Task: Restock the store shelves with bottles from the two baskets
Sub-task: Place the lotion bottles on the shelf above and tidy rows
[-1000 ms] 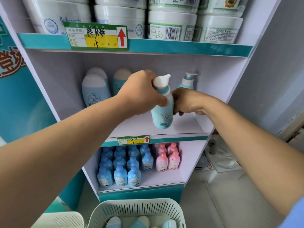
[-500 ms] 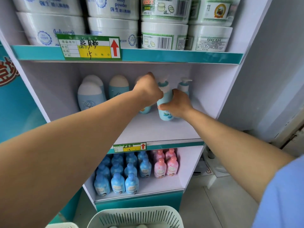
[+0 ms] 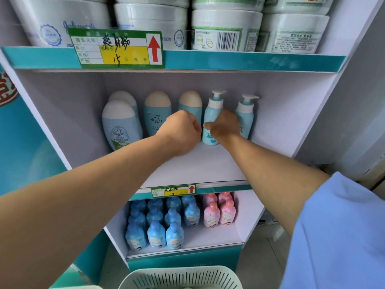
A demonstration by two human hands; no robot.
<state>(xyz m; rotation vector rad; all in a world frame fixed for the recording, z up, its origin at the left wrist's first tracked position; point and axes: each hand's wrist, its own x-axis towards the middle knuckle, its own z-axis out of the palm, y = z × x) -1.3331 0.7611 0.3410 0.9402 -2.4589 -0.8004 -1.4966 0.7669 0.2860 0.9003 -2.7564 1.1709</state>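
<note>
right hand (image 3: 225, 126) grasps the pump bottle (image 3: 210, 116) mid-body; left hand (image 3: 181, 130) clenched beside it; probably light, slick plastic.

A shop: teal-edged white display shelves (image 3: 250, 61), rows of blue and pink plastic bottles (image 3: 174, 234), green-and-yellow price tags (image 3: 114, 49), apparently handwritten.

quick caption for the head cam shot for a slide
Right hand holds a blue pump bottle upright on the middle shelf, left hand curled close beside it.
</note>
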